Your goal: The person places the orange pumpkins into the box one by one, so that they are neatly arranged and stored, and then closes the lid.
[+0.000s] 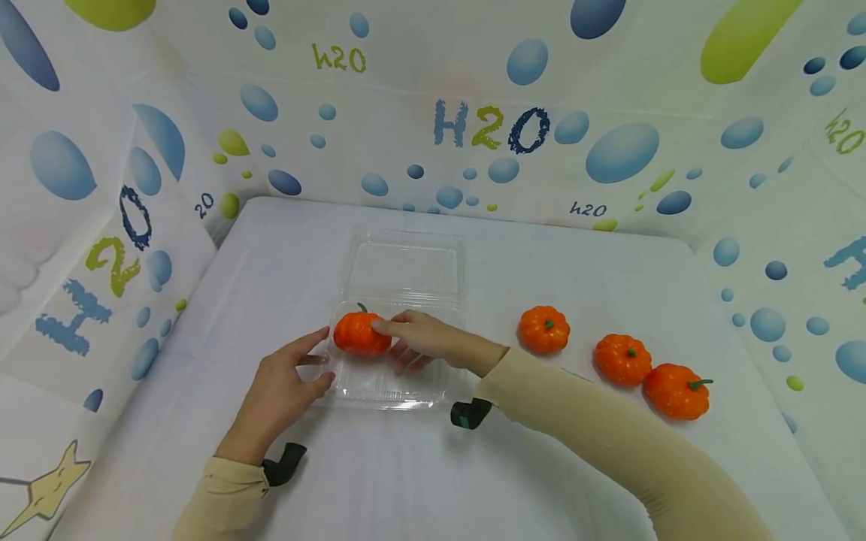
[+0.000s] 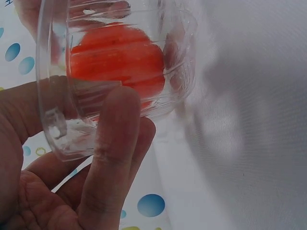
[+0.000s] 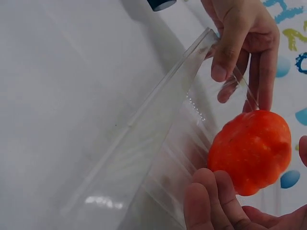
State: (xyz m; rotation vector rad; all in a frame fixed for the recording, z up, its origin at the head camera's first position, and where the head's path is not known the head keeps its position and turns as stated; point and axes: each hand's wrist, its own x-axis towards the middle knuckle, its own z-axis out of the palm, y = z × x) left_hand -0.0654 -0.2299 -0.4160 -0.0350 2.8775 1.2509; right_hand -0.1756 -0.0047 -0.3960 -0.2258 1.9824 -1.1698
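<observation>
An orange toy pumpkin (image 1: 361,334) with a green stem sits in the left part of a clear plastic clamshell container (image 1: 399,394), whose lid (image 1: 406,263) lies folded back. My right hand (image 1: 429,338) reaches over the container beside this pumpkin. In the right wrist view its fingertips (image 3: 216,187) are right at the pumpkin, while the thumb stands a little apart. My left hand (image 1: 280,391) holds the container's left rim. Its thumb (image 2: 115,124) lies outside the clear wall, with a finger on the inner side, seen through the plastic in the left wrist view.
To the right on the white cloth-covered table (image 1: 541,466) lie more orange pumpkins, one (image 1: 544,329) nearest the container, then another (image 1: 622,360) and a third (image 1: 678,391) close together. A patterned curtain (image 1: 419,98) encloses the table's back and sides.
</observation>
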